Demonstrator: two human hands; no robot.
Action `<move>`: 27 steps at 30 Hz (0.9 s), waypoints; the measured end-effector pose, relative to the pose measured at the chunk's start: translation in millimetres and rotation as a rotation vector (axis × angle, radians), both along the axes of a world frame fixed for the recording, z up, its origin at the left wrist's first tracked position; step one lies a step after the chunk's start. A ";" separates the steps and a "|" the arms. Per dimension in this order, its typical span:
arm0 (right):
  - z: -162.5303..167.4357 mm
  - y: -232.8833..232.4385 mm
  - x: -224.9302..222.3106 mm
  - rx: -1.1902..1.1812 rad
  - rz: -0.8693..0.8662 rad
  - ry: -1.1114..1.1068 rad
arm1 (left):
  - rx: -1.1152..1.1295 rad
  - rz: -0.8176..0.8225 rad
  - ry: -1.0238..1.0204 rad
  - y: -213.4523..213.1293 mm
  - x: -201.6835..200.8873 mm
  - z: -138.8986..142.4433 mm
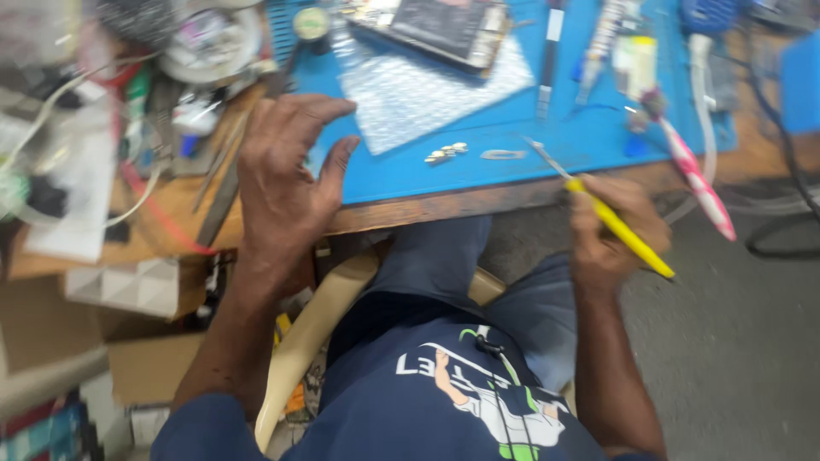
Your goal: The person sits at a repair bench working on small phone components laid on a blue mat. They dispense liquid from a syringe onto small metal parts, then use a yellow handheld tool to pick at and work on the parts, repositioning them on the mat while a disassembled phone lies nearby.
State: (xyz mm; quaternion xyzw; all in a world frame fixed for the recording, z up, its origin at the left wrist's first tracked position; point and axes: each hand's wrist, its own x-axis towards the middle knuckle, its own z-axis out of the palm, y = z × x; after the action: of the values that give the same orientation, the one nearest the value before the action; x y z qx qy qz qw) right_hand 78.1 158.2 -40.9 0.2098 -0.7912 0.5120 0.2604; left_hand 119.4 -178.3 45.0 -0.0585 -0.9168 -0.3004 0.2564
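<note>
My right hand [613, 232] grips a yellow-handled tool with a thin metal tip [617, 224]; the tip reaches onto the blue work mat [512, 145] near the table's front edge. Just left of the tip lie a small flat metal piece [503, 154] and a few small silvery parts [447, 153]. My left hand [286, 183] rests open at the table edge, fingers spread, holding nothing, at the mat's left corner. A sheet of bubble wrap [427, 90] lies on the mat behind the parts, with a dark opened device [444, 26] at its far end.
Cables, tape rolls and clutter [128, 102] crowd the wooden table on the left. A pink-and-white toothbrush [696, 175], tubes and tools lie at the right of the mat. Cardboard boxes [128, 341] stand below on the left. My knees sit under the table edge.
</note>
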 end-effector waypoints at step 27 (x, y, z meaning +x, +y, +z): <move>-37.3 28.0 -31.1 -0.469 0.072 -0.032 | -0.309 0.229 -0.189 -123.8 -11.2 24.1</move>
State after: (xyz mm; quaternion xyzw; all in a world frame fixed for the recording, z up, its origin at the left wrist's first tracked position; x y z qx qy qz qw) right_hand 47.1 186.2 -78.2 0.1637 -0.6465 0.6941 0.2710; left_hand 108.2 -302.1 69.2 0.0359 -0.9726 -0.1294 0.1897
